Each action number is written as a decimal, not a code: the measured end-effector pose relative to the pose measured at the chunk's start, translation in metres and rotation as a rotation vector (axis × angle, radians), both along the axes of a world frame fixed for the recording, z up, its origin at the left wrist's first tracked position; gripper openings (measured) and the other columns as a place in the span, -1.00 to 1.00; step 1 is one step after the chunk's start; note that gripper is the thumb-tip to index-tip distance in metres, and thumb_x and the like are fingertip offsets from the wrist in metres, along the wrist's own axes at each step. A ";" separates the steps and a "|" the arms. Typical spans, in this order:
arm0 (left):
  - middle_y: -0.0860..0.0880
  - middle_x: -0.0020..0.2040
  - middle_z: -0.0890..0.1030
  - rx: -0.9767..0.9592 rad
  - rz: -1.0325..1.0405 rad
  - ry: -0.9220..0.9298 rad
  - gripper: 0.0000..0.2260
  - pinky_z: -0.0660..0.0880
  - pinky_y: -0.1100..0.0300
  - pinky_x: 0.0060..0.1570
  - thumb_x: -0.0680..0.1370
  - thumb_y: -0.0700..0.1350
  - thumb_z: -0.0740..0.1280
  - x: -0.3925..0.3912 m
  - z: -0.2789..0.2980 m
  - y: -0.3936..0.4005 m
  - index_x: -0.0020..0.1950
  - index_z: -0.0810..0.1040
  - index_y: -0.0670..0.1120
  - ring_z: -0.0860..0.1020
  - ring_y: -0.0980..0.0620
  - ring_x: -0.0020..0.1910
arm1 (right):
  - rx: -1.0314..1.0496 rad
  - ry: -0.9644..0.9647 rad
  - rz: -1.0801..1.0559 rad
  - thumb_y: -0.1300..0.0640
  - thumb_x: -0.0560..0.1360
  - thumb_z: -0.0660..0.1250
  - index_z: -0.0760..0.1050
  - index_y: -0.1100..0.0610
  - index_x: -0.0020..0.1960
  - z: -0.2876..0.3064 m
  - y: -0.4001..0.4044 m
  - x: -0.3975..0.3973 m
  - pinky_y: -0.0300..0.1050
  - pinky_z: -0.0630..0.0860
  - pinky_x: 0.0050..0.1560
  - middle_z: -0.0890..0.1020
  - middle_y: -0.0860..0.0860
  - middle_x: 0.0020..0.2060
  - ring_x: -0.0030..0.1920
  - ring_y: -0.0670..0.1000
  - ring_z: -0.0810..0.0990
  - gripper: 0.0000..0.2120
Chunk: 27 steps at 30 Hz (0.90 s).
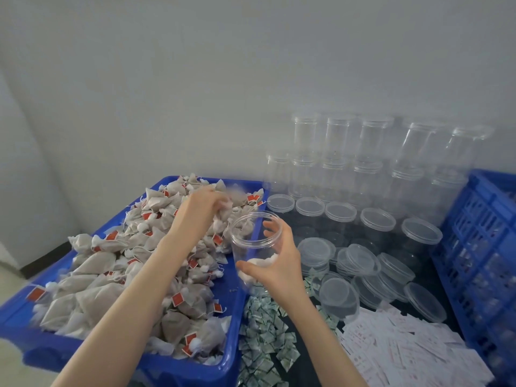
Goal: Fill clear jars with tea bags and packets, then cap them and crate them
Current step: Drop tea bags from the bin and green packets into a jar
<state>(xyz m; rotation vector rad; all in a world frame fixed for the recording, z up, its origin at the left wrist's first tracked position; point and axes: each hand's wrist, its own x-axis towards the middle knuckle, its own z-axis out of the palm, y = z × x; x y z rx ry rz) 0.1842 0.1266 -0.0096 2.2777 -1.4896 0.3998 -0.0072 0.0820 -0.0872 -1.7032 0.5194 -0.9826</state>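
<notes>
My right hand [279, 261] grips an uncapped clear jar [252, 241] by its side, tilted toward the blue bin [178, 367]. White material lies in the jar's bottom. My left hand [206, 208] reaches into the far part of the bin and its curled fingers hold tea bags [226, 210] out of the heap of tea bags [117, 277], grey-white pouches with red tags. The grasp is blurred by motion.
Capped empty jars [368, 163] stand stacked against the wall. Loose clear lids [360, 263] lie in front of them. Small green-white packets [265, 339] and white-pink packets [405, 344] are spread on the dark table. A blue lattice crate [483, 261] stands at the right.
</notes>
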 end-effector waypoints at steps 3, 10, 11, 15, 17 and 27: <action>-0.15 -0.05 0.63 -0.355 -0.108 0.070 -0.86 0.38 0.29 -0.07 0.55 -0.27 0.34 -0.015 0.026 0.011 0.06 0.67 -0.20 0.55 0.00 -0.15 | 0.016 0.002 0.042 0.20 0.23 0.66 0.30 -0.15 0.39 0.000 0.001 0.008 -0.26 0.46 0.28 0.48 -0.22 0.31 0.33 -0.22 0.44 -0.13; -0.10 -0.14 0.64 -0.621 -0.241 -0.011 -0.89 0.40 0.48 -0.18 0.48 -0.34 0.39 -0.041 0.069 0.024 -0.06 0.69 -0.21 0.53 0.06 -0.22 | 0.052 0.030 0.092 0.10 0.20 0.64 0.30 -0.28 0.33 -0.005 0.002 0.026 -0.51 0.42 0.12 0.48 -0.50 0.16 0.24 -0.38 0.45 -0.15; -0.11 -0.14 0.64 -0.634 -0.249 -0.024 -0.89 0.40 0.52 -0.17 0.47 -0.34 0.40 -0.043 0.071 0.026 -0.06 0.69 -0.21 0.53 0.06 -0.22 | 0.060 0.026 0.101 0.08 0.18 0.64 0.29 -0.27 0.34 -0.006 0.002 0.027 -0.54 0.41 0.08 0.47 -0.52 0.15 0.23 -0.40 0.44 -0.14; -0.11 -0.15 0.65 -0.558 -0.277 -0.046 -0.90 0.38 0.56 -0.17 0.47 -0.33 0.42 -0.045 0.068 0.029 -0.05 0.69 -0.22 0.53 0.08 -0.22 | 0.067 0.019 0.109 0.03 0.15 0.63 0.27 -0.17 0.43 -0.009 0.002 0.033 -0.63 0.34 0.01 0.45 -0.57 0.12 0.19 -0.48 0.41 -0.07; -0.11 -0.15 0.65 -0.406 -0.307 0.008 -0.92 0.34 0.53 -0.15 0.48 -0.29 0.42 -0.044 0.062 0.029 -0.06 0.69 -0.20 0.51 0.08 -0.24 | 0.079 0.013 0.100 0.03 0.13 0.63 0.28 -0.16 0.42 -0.009 0.002 0.035 -0.64 0.33 -0.01 0.48 -0.53 0.11 0.16 -0.50 0.41 -0.06; 0.19 -0.19 0.66 0.367 -0.379 0.205 -0.84 0.48 0.35 -0.06 0.51 -0.18 0.40 -0.040 0.034 0.015 -0.01 0.71 0.04 0.59 0.22 -0.18 | 0.045 0.048 0.065 0.14 0.22 0.67 0.25 -0.15 0.46 -0.009 0.004 0.038 -0.20 0.47 0.26 0.52 -0.26 0.25 0.29 -0.20 0.48 -0.05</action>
